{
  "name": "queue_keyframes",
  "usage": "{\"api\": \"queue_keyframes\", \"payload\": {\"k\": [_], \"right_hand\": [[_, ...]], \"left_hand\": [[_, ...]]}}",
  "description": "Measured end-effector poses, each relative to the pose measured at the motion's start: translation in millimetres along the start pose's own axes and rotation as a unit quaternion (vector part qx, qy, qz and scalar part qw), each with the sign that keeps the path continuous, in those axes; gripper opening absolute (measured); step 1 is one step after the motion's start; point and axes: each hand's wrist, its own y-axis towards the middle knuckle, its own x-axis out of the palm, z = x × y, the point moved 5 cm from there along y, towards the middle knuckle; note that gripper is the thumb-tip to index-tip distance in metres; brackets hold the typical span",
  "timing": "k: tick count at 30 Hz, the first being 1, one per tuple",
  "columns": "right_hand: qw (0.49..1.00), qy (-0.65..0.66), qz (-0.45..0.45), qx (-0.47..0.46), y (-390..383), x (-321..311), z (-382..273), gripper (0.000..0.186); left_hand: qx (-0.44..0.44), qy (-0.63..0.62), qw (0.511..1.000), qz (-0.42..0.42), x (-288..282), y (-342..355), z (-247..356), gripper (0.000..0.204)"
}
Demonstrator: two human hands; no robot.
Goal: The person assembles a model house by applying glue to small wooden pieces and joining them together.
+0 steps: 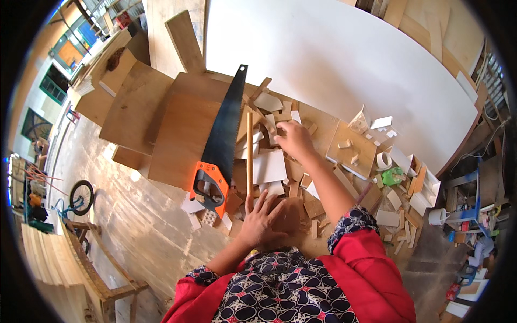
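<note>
My left hand [262, 218] rests low over the wood scraps with fingers spread. Its index fingertip lies against the near end of a thin wooden stick [249, 156], which points away from me. Farther out, my right hand [295, 141] reaches over the pile, fingers bent and apart, beside a narrow white offcut [271, 125]; whether it touches the offcut is unclear. To the left of the stick lies a handsaw with a dark blade [226, 124] and an orange and black handle [210, 188]. A white rectangular piece [269, 167] sits between my hands.
Brown boards [186, 126] stand at the left of the pile. A large white panel [344, 59] spans the far side. At right are a small wooden board [353, 148], a tape roll [383, 161] and a crumpled green bag [392, 176]. A bicycle wheel [82, 197] shows far left.
</note>
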Motion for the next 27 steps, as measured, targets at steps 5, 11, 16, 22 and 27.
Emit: {"api": "queue_keyframes", "payload": {"k": [5, 11, 16, 22, 27], "right_hand": [[0.996, -0.068, -0.054, 0.004, 34.5, 50.1, 8.7, 0.023], [0.892, 0.33, -0.09, 0.296, 17.8, 42.8, 65.3, 0.02], [0.763, 0.548, -0.134, 0.316, -48.7, -14.9, 55.4, 0.022], [0.72, 0.587, -0.133, 0.345, -146.3, -71.3, 34.9, 0.023], [0.695, 0.594, -0.154, 0.375, -235.0, -85.5, 13.6, 0.029]], "left_hand": [[-0.006, -0.011, 1.0, 0.005, 3.6, -1.1, -2.6, 0.098], [-0.006, -0.015, 1.0, 0.007, -0.3, 1.4, 1.7, 0.091], [-0.014, -0.004, 1.0, 0.011, 0.9, -1.8, 1.4, 0.091], [-0.015, -0.094, 0.99, 0.105, -5.7, -1.0, -5.4, 0.077], [-0.107, -0.519, 0.834, 0.156, -9.2, 16.6, -9.7, 0.059]]}}
